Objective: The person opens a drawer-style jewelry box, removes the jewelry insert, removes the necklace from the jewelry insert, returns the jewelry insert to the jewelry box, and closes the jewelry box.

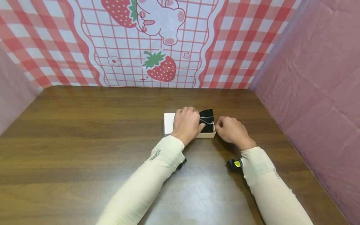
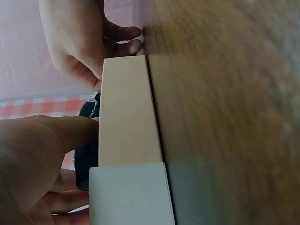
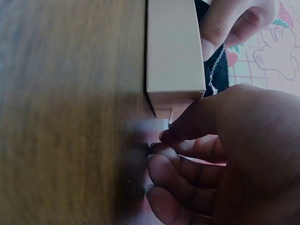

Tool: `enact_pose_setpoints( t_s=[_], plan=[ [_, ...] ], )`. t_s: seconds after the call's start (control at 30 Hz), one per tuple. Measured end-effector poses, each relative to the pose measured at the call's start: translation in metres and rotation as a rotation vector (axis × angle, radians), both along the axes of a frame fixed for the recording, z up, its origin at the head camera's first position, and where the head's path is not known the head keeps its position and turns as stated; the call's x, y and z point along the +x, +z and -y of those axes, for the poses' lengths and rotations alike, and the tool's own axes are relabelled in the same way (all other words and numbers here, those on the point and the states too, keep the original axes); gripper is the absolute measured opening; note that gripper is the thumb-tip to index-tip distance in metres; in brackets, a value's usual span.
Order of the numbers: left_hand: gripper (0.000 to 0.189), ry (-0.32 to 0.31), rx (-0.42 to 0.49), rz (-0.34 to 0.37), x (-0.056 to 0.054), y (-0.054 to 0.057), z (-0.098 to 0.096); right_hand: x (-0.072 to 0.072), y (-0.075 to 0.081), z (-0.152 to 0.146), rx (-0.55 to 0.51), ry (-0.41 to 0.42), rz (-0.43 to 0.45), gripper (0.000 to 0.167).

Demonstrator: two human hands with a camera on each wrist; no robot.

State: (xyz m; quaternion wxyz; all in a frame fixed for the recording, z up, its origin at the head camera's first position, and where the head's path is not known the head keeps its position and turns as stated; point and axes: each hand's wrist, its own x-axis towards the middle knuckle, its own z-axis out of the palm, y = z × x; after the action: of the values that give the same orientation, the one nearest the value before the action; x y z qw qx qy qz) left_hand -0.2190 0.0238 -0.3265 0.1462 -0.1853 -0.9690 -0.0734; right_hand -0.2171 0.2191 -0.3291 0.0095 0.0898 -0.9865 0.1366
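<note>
On my remote feed, a small box (image 1: 206, 135) with a white cover (image 1: 168, 123) at its left lies on the brown table (image 1: 84, 131), right of the middle, toward the far edge. The person's left hand (image 1: 187, 123) grips over it, thumb at the near rim against a black pad (image 1: 206, 112) bearing a silver chain (image 3: 215, 66). By the right end, the right hand (image 1: 232, 129) curls narrow, thumb at a tab (image 3: 171, 116); I cannot tell whether it pinches.

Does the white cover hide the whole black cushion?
No, the head view shows part of the black cushion, with a silver chain, uncovered beside the left hand.
</note>
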Motion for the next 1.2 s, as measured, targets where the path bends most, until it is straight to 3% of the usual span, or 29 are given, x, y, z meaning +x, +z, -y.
enact_pose_setpoints(
  t_s=[0.5,1.2],
  plan=[
    [0.048,0.007,0.036,-0.047,0.000,0.000,0.003,0.000,0.001,0.000,0.000,-0.009,0.027,0.019],
    [0.047,0.008,0.160,-0.068,0.003,0.013,0.015,-0.001,0.002,0.001,-0.003,-0.013,0.027,0.017]
  ],
)
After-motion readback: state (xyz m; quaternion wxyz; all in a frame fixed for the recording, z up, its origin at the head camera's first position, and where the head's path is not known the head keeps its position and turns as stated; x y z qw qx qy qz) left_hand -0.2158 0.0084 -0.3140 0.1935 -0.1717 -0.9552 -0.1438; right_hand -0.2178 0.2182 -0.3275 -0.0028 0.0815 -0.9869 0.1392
